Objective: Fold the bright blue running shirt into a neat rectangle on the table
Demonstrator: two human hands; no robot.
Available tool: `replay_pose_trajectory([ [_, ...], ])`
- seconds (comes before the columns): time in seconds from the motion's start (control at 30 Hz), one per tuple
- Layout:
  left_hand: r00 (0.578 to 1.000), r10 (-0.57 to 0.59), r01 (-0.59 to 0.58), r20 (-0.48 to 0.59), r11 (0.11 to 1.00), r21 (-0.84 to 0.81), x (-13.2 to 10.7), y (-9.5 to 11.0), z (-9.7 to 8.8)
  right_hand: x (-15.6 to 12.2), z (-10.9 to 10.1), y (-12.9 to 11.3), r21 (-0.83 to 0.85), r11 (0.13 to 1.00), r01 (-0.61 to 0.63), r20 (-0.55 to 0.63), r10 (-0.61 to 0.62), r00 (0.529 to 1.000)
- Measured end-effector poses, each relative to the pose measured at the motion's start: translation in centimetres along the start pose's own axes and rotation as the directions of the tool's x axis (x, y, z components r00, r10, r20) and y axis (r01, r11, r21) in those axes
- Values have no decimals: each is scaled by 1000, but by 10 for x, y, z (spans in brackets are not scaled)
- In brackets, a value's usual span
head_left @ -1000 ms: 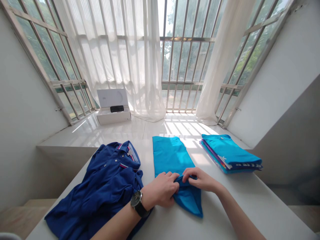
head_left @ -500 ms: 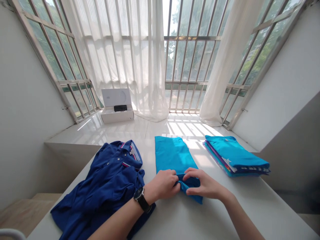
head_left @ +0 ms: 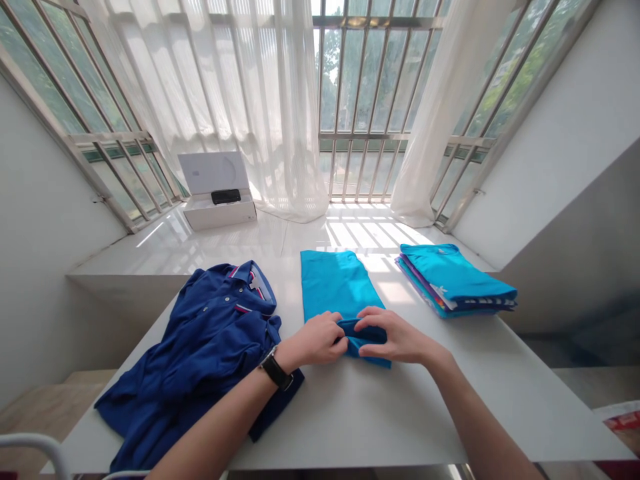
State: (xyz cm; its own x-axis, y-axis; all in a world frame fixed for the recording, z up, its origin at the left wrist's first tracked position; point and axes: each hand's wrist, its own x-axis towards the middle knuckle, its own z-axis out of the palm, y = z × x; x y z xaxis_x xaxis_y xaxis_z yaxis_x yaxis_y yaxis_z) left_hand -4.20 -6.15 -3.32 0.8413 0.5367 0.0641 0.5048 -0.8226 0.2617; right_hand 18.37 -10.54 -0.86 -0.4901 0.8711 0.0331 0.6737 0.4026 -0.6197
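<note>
**Left hand:** The person's left hand (head_left: 314, 340), a black-strapped wristwatch (head_left: 275, 369) on its wrist, pinches the near end of a turquoise shirt (head_left: 333, 283).

**Right hand:** The right hand (head_left: 396, 335) meets it from the other side, gripping the same end.

**Fingers:** Both sets are clenched on the fabric. The left fingers (head_left: 336, 327) curl around one side of the doubled edge, and the right fingers (head_left: 370, 319) press over its top; neither hand has released it.

**Shirt:** Folded into a long, narrow strip, it lies flat on a white table (head_left: 350, 421), its near end gathered between the hands.

**Navy polo:** A rumpled navy polo shirt (head_left: 210, 347) with a striped collar lies spread just left of the strip, beneath the left forearm.

**Stack:** Folded shirts (head_left: 453, 280) sit to the right, well beside the right hand, with turquoise on top and purple and navy layers below.

**Background:** An open white box (head_left: 215, 200) holding a black object (head_left: 226, 197) rests on a glossy white ledge (head_left: 210, 250), before sheer white curtains (head_left: 295, 100) and a barred window (head_left: 363, 87).
</note>
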Motion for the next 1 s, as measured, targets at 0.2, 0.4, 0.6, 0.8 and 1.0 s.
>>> replay_pose_trajectory([
  [0.2, 988, -136, 132, -73, 990, -59, 2, -3, 7, 3, 14, 6, -149, 989, 17, -17, -19, 1000],
  [0.4, 992, -94, 81, -90, 987, -136, -2, -6, 0, 5, 12, 5, -177, 983, 39, -45, -48, 998],
  [0.6, 997, 3, -6, -71, 999, -41, -3, 1, 1, 4, 9, -1, -211, 977, 32, 11, -31, 999],
  [0.8, 996, -49, 43, -72, 996, -78, 3, 3, 8, 3, 15, 0, -242, 969, 56, -7, -60, 998],
  [1.0, 990, -121, 116, -74, 991, -73, 4, 5, 6, 6, 17, 2, -292, 954, 66, -69, -90, 994],
])
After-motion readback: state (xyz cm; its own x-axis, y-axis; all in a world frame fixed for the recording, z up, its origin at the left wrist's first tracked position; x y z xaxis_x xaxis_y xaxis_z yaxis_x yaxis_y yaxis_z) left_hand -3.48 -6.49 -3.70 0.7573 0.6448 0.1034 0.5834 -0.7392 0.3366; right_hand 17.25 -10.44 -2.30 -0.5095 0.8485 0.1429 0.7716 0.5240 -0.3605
